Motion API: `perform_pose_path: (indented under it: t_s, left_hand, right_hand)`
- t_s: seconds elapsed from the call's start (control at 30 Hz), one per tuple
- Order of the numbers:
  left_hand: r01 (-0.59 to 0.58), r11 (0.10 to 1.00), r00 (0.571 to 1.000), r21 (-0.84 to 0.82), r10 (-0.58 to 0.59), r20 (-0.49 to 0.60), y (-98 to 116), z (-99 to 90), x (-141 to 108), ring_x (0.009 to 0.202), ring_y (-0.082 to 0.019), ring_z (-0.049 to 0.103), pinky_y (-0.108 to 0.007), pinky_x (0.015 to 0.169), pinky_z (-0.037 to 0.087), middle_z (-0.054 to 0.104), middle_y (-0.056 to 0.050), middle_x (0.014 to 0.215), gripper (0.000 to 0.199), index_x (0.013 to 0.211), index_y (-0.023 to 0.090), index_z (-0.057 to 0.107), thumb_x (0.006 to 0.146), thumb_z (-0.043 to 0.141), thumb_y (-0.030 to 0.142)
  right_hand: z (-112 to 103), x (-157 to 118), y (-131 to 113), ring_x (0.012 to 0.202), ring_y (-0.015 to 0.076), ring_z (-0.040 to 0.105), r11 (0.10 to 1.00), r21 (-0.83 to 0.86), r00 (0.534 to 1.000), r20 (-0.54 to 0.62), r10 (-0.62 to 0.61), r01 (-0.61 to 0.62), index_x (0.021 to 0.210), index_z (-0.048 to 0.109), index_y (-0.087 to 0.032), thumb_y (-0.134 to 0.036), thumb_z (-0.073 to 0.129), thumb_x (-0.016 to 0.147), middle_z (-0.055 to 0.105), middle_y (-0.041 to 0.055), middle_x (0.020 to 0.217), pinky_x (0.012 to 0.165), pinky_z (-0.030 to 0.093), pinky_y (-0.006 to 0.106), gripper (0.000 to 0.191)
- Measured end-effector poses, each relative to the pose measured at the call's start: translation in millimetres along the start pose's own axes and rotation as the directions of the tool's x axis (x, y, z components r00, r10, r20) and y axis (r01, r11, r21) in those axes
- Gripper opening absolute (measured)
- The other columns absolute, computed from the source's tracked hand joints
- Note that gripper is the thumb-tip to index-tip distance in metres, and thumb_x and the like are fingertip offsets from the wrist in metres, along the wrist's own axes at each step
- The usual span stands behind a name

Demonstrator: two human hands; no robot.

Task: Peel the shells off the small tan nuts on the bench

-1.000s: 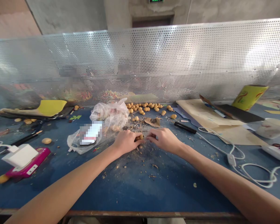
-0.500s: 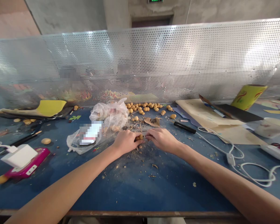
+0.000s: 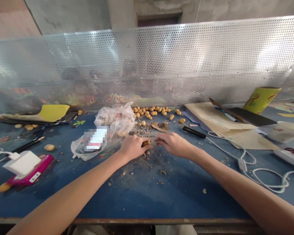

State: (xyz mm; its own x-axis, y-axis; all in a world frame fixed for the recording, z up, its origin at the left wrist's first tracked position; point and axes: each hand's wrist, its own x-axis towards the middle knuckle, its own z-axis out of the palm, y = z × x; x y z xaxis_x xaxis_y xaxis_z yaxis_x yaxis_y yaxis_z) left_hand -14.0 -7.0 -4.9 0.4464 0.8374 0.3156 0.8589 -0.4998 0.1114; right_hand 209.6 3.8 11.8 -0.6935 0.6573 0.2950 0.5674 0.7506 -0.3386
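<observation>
A small tan gourd (image 3: 147, 142) is pinched between the thumb and fingers of my left hand (image 3: 133, 147), above the middle of the blue table. Just to its right, my right hand (image 3: 169, 143) has its fingers bent together, apart from the gourd; something thin seems to be between its fingertips, too small to name. Behind both hands lie a dry brown leaf (image 3: 160, 126), scraps and stalks. Farther back, several small gourds (image 3: 154, 113) are heaped near the perforated metal screen (image 3: 166, 65).
Left of the hands are a clear plastic bag (image 3: 115, 119), a lit phone (image 3: 96, 138) and a pink power strip (image 3: 42, 168) with a white adapter. At right lie a black tube (image 3: 194, 132), white cable (image 3: 267, 186), brown paper (image 3: 245, 140) and a yellow roll (image 3: 262, 99).
My right hand has drawn slightly away to the right from the gourd, widening the space between the hands. My left hand still holds the gourd. The view has tilted a little.
</observation>
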Motion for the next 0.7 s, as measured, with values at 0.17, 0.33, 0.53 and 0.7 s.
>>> perform_pose_path:
  t_s: [0.17, 0.33, 0.53, 0.7]
  left_hand:
    - [0.0, 1.0, 1.0, 0.031, 0.0, 0.005, 1.3, -1.4, -0.7, 0.062, -0.021, 0.062, -0.028, 0.054, 0.037, 0.07, -0.006, 0.069, 0.042, 0.091, 0.026, 0.075, 0.089, 0.05, 0.059]
    - [0.006, 0.999, 1.0, 0.037, -0.007, 0.012, 2.1, -1.7, -0.4, 0.065, -0.022, 0.065, -0.028, 0.056, 0.041, 0.071, -0.005, 0.071, 0.036, 0.094, 0.028, 0.075, 0.089, 0.053, 0.056]
    - [-0.016, 1.0, 1.0, 0.017, 0.016, 0.014, 1.3, -0.6, 0.2, 0.063, -0.02, 0.064, -0.027, 0.055, 0.039, 0.07, -0.004, 0.069, 0.038, 0.092, 0.026, 0.075, 0.091, 0.051, 0.055]
    - [-0.002, 0.999, 1.0, 0.039, 0.002, -0.002, 2.9, -1.9, -0.6, 0.064, -0.021, 0.064, -0.026, 0.054, 0.038, 0.07, -0.004, 0.068, 0.035, 0.088, 0.025, 0.074, 0.09, 0.053, 0.054]
  right_hand:
    - [6.2, 1.9, -6.5, 0.067, 0.0127, 0.06, 0.993, 0.083, 0.995, -0.041, 0.091, -0.087, 0.092, 0.061, -0.019, -0.011, 0.044, 0.091, 0.068, 0.0001, 0.078, 0.063, 0.042, 0.025, 0.019]
    - [10.5, 4.0, -16.2, 0.067, 0.0121, 0.059, 0.976, 0.177, 0.986, -0.079, 0.145, -0.13, 0.087, 0.06, -0.019, -0.012, 0.044, 0.091, 0.067, -0.0002, 0.076, 0.064, 0.042, 0.025, 0.018]
    - [4.8, 1.2, -16.9, 0.071, 0.0128, 0.062, 0.958, 0.239, 0.982, -0.057, 0.179, -0.16, 0.086, 0.059, -0.02, -0.013, 0.043, 0.091, 0.068, 0.0005, 0.079, 0.066, 0.045, 0.025, 0.018]
    - [13.5, 2.4, -10.7, 0.073, 0.0168, 0.063, 0.98, 0.183, 0.991, -0.09, 0.097, -0.079, 0.127, 0.046, -0.015, -0.011, 0.037, 0.093, 0.068, 0.0023, 0.077, 0.071, 0.047, 0.03, 0.036]
